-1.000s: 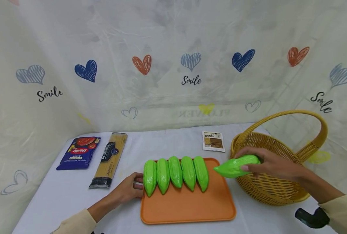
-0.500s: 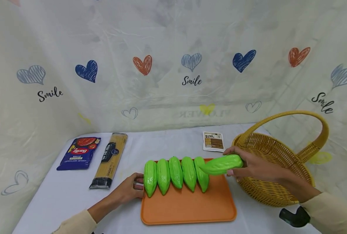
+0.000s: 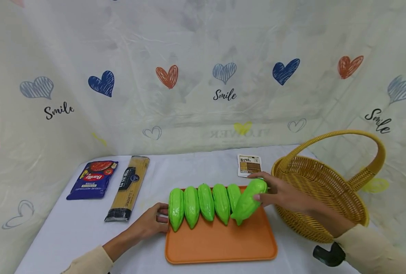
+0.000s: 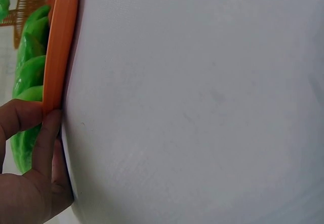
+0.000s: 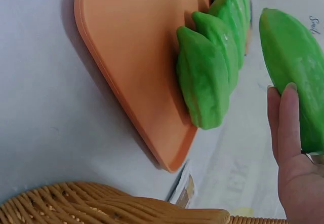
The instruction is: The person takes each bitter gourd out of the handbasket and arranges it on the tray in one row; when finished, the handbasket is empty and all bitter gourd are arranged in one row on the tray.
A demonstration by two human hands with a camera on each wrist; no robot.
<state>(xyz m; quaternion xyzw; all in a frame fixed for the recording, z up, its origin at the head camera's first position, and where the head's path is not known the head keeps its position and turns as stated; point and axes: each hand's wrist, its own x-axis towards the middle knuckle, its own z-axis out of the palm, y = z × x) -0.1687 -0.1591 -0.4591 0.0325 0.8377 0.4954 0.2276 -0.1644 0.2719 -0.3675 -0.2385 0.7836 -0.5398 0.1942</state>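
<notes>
My right hand (image 3: 283,194) grips a bright green, ridged, pointed bitter melon (image 3: 248,201) by its upper end. The melon hangs tilted over the right part of the orange tray (image 3: 220,245), its tip downward and partly covering the rightmost melon of a row. Several like it, such as this bitter melon (image 3: 176,209), lie side by side along the tray's back. In the right wrist view, fingers (image 5: 288,122) lie along the held melon (image 5: 298,67). My left hand (image 3: 151,220) pinches the tray's left rim, its thumb and finger on the orange edge (image 4: 58,46).
A wicker basket (image 3: 320,186) with a tall handle stands right of the tray, behind my right forearm. A small packet (image 3: 249,165) lies at the back. On the left are a spaghetti pack (image 3: 127,188) and a blue Barilla pouch (image 3: 92,179).
My right hand has moved left from the basket to above the tray, carrying the bitter melon. The melon has turned from nearly level to tip-down. My left hand stays at the tray's rim.
</notes>
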